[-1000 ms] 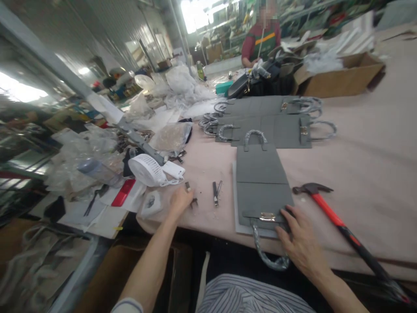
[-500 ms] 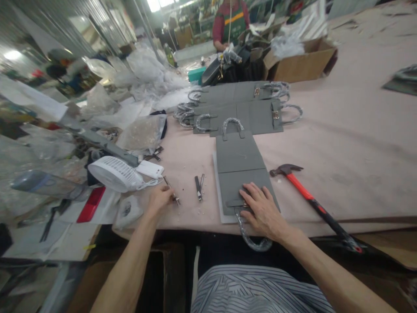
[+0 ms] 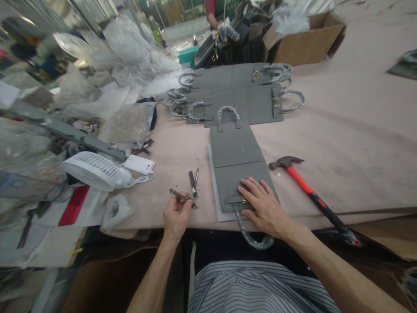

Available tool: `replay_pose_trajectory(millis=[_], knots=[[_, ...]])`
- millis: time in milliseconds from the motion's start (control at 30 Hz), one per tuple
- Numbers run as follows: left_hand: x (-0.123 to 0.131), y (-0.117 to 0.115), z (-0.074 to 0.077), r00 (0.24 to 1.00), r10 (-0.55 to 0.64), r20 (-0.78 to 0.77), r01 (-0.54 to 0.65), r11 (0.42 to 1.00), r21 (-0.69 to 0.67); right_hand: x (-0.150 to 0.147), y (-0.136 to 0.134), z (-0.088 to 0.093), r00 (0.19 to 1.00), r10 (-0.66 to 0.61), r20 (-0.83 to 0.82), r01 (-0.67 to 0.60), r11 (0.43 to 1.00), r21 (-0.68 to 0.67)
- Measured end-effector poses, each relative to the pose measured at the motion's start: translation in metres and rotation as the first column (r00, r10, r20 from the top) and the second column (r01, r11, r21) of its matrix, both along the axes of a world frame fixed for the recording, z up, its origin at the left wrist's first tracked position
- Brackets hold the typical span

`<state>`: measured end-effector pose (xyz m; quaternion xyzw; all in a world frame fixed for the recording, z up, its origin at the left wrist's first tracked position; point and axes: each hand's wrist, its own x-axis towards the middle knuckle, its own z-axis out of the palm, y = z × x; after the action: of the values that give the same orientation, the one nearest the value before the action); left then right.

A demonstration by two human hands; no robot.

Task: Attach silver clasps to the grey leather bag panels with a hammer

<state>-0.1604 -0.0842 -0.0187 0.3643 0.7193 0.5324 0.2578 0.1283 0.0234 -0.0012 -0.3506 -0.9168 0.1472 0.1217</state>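
Observation:
My left hand (image 3: 177,214) pinches a short metal punch (image 3: 179,194), tilted just above the table. Close by lie two more slim metal tools (image 3: 193,184), one dark and one shinier. My right hand (image 3: 262,202) rests flat with fingers spread on a grey bag panel (image 3: 239,167), over its strap and a small metal fitting. The panel has plastic-wrapped handles at both ends; its near handle (image 3: 254,241) hangs over the table edge. A white sheet (image 3: 215,187) shows under the panel's left side. Right of it lies a claw hammer (image 3: 304,184) with a red and black grip.
More grey bag panels (image 3: 224,104) lie behind. A cardboard box (image 3: 306,39) and dark bags stand at the back, near a person's arm (image 3: 211,17). On the left are a white fan (image 3: 97,170), a power bank (image 3: 139,164), a red case (image 3: 74,205) and heaped plastic.
My left hand has lifted the punch off the table and carried it right, towards the two other tools. My right hand stays on the panel. The view has tipped down slightly.

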Motion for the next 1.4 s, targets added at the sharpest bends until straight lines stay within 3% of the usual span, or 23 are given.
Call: replay_pose_trajectory(millis=[167,300,400,500,800,1200,1400], knots=[[0.001,0.003,0.003,0.999,0.003,0.035,0.0,0.997,-0.078,-0.001,-0.002,-0.001,1.0,-0.017,-0.022,0.016,1.0,-0.003],[0.017,0.006,0.004,0.983,0.015,0.18,-0.021,0.999,0.028,-0.002,-0.002,0.0,0.999,-0.029,-0.016,0.029,0.999,-0.014],[0.034,0.011,0.006,0.939,-0.045,0.342,0.011,0.995,0.103,-0.002,-0.002,0.0,0.999,-0.036,-0.003,0.036,0.999,-0.025],[0.05,0.02,0.008,0.911,-0.105,0.4,0.049,0.988,0.147,-0.002,-0.002,0.0,0.999,-0.038,-0.011,0.037,0.999,-0.029],[0.077,0.038,0.013,0.932,-0.224,0.284,0.172,0.965,0.197,-0.003,-0.004,-0.001,0.998,-0.045,-0.05,0.043,0.999,-0.025],[0.08,0.04,0.011,0.937,-0.284,0.202,0.248,0.951,0.186,-0.003,-0.003,0.0,0.998,-0.047,-0.048,0.047,0.999,-0.018],[0.077,0.043,0.014,0.936,-0.351,0.005,0.345,0.921,0.182,-0.003,-0.004,0.0,0.997,-0.058,-0.058,0.056,0.998,-0.035]])
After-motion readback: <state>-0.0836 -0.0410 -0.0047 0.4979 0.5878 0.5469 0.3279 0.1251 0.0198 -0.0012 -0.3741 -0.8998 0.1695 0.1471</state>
